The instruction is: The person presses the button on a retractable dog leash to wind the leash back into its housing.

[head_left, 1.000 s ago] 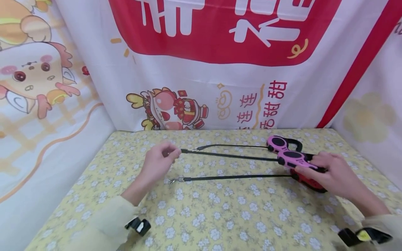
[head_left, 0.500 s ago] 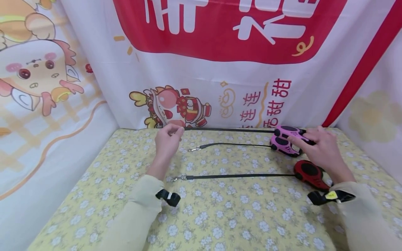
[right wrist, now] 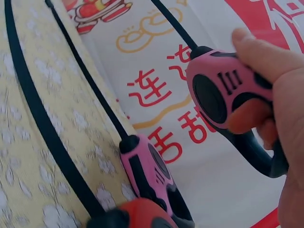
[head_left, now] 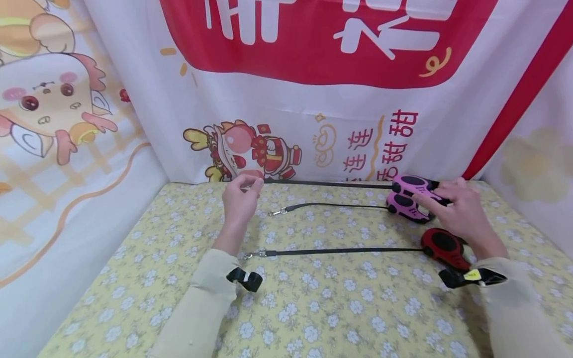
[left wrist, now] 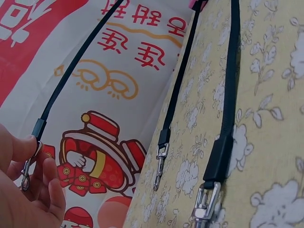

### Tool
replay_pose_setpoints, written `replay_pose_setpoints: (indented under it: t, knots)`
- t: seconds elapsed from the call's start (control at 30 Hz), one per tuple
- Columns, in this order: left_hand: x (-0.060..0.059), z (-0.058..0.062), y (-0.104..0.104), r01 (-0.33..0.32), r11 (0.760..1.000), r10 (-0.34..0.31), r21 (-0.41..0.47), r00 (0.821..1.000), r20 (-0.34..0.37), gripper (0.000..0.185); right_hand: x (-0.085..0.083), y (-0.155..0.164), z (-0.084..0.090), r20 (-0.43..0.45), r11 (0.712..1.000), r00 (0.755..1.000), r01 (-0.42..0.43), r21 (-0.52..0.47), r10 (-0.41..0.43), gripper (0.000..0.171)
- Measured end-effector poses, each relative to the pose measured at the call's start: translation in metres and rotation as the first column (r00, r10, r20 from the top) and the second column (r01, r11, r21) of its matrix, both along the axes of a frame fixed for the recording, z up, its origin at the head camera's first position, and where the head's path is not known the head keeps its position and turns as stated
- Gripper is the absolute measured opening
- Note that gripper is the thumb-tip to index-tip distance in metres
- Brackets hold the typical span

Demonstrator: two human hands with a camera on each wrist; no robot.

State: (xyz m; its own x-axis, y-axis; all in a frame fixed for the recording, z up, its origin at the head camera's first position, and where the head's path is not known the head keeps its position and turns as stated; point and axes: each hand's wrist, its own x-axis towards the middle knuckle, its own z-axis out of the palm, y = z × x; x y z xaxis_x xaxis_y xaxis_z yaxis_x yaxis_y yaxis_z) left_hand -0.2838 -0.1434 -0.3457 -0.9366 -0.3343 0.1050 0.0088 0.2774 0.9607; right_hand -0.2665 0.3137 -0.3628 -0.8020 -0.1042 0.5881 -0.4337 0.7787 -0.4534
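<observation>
My right hand (head_left: pixel 463 214) grips the handle of a pink and black retractable dog leash (right wrist: pixel 216 88) at the back right, fingers curled through its loop. The black strap (head_left: pixel 331 184) runs left, drawn straight, to my left hand (head_left: pixel 241 199). There the thumb and fingers pinch the metal snap hook (left wrist: pixel 31 166) at the strap's end. A second pink leash (head_left: pixel 405 208) lies just in front of the held one, its strap and hook (head_left: pixel 278 212) stretched left. Nearer the front lies a red leash (head_left: pixel 444 247), also with its strap extended left to a hook (head_left: pixel 255 255).
A yellow floral cloth (head_left: pixel 331 308) covers the table. Printed white and red fabric (head_left: pixel 313 79) hangs along the table's back edge, right behind the held strap. More printed fabric (head_left: pixel 58 199) hangs on the left, and a white sheet (head_left: pixel 532 164) on the right.
Both hands have carried the pink leash and its strap away from me to the back of the table, past the other pink leash. Over the last half second they barely move.
</observation>
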Motion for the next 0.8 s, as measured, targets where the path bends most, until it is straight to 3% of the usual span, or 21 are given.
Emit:
replay_pose_setpoints:
  t: [0.13,0.27,0.5,0.8]
  knots:
    - [0.001,0.004,0.001,0.006,1.0,-0.006,-0.011,1.0,-0.009,0.019,0.001,0.005,0.003,-0.022,0.993,0.999,-0.021,0.113,0.024,0.03]
    - [0.002,0.007,0.002,0.008,1.0,-0.009,-0.017,1.0,-0.026,0.019,0.002,0.006,0.006,-0.024,0.988,0.999,-0.02,0.156,0.024,0.03]
    - [0.004,0.009,0.004,0.009,1.0,-0.011,-0.023,0.998,-0.059,0.017,0.003,0.005,0.008,-0.046,0.993,0.999,0.018,0.117,-0.012,0.028]
    - [0.005,0.009,0.009,0.023,1.0,-0.023,-0.008,0.998,-0.053,0.02,0.004,0.008,0.011,-0.069,0.995,0.996,0.059,0.079,-0.053,0.04]
